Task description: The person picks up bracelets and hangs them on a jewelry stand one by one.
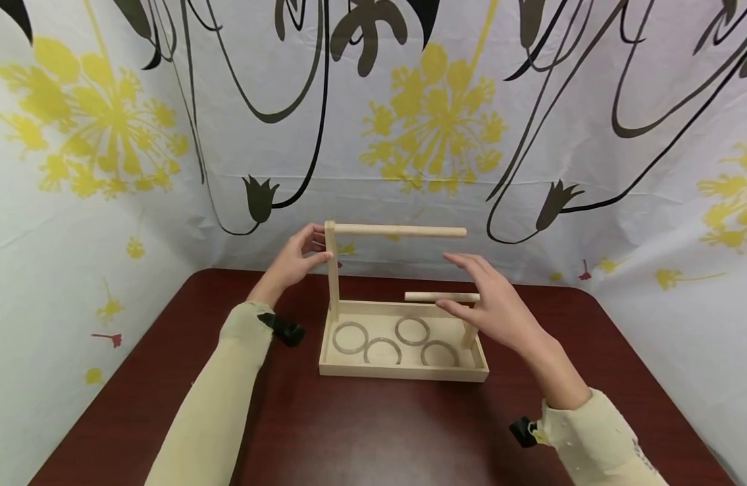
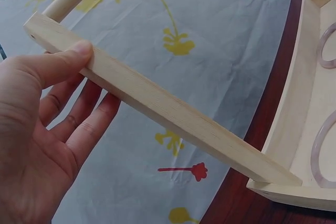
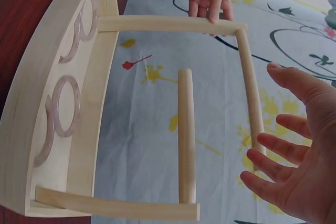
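A pale wooden stand has a shallow tray [image 1: 404, 372] as its base. My left hand [image 1: 296, 256] pinches the upper part of its tall post [image 2: 173, 108], thumb on one face and fingers behind. From the top of that post a long dowel [image 1: 400, 231] runs rightward, its far end free. A shorter post [image 3: 121, 204] at the tray's right end carries a lower dowel [image 3: 186, 135] pointing left. Several translucent rings [image 1: 351, 323] lie flat in the tray. With fingers spread and nothing in it, my right hand [image 1: 492, 300] hovers over the tray's right end, overlapping the short post in the head view.
The stand sits on a dark red-brown table [image 1: 373, 432]. White fabric [image 1: 349, 155] printed with yellow flowers and dark stems hangs behind and on both sides. A small black device [image 1: 286, 331] is strapped at the left wrist, another [image 1: 523, 432] at the right.
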`<move>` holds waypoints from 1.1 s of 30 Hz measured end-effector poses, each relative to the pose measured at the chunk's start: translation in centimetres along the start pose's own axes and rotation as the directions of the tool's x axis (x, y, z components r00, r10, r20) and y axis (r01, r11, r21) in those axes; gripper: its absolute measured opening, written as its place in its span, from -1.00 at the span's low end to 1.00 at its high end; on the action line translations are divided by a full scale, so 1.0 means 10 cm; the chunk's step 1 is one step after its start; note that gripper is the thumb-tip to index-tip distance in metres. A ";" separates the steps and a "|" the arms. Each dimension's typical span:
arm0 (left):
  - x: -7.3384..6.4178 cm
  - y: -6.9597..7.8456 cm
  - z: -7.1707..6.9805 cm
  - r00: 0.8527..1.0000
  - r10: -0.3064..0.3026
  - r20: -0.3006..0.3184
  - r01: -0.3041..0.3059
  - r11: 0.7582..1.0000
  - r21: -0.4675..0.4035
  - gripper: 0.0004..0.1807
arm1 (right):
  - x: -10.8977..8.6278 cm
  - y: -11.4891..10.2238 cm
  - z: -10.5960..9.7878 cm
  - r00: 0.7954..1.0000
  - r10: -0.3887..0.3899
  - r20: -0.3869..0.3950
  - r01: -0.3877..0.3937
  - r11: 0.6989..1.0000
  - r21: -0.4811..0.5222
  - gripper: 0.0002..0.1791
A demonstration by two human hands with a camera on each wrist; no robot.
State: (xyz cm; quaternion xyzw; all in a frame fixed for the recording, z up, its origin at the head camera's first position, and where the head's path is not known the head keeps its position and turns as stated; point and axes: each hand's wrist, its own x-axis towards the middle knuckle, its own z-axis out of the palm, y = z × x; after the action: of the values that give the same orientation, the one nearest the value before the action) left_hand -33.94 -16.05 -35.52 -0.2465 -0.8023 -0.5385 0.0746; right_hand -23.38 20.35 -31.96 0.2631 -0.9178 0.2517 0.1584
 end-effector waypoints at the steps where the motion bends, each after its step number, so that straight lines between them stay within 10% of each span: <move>1: 0.00 0.00 0.00 1.000 -0.001 0.002 0.001 1.000 0.002 -0.60 | 0.00 -0.01 0.01 1.000 -0.007 -0.001 0.007 1.000 0.003 -0.16; 33: 0.00 -0.01 -0.02 1.000 0.004 0.016 -0.004 1.000 -0.029 -0.62 | 0.13 -0.31 0.41 0.994 -0.111 0.004 0.108 0.973 0.203 -0.25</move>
State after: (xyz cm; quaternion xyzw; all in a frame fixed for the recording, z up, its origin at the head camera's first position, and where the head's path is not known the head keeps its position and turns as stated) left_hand -33.99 -16.31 -35.53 -0.2536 -0.7944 -0.5480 0.0656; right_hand -23.33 15.31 -33.67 0.3300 -0.8726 0.3328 0.1375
